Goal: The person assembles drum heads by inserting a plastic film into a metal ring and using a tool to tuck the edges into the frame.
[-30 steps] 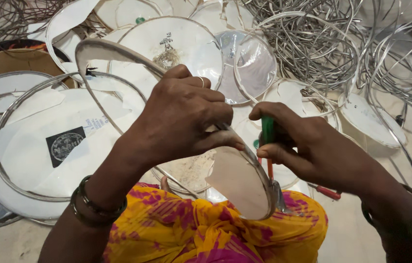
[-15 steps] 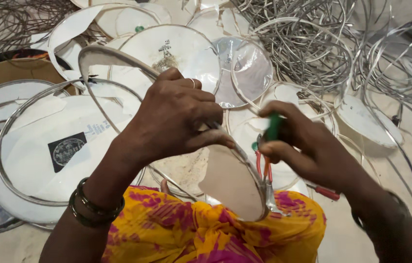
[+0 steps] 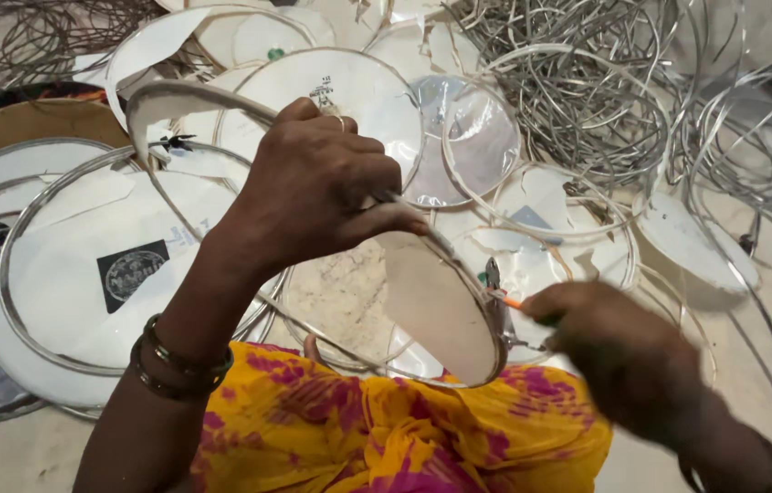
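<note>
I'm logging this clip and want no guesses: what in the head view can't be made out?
- Tool in the right hand: motion-blurred, the fist covers all but its orange tip.
- Metal ring under the left hand: the fingers hide the grip.
- Right forearm: cut off by the bottom edge.

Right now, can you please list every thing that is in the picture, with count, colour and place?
hoop in hand: one, silver rim with torn beige skin, centre, above the lap.
small tool: one, metal with orange part, at the hoop's right edge.
white disc hoops: several, white with silver rims, left and top.
clear disc: one, transparent, top centre.
bare wire rings: many, silver, tangled at top right.
cloth: one, yellow and pink, on the lap.
bangles: a few, dark, left wrist.
left hand: grips the hoop's rim.
right hand: blurred, grip on the tool.
</note>
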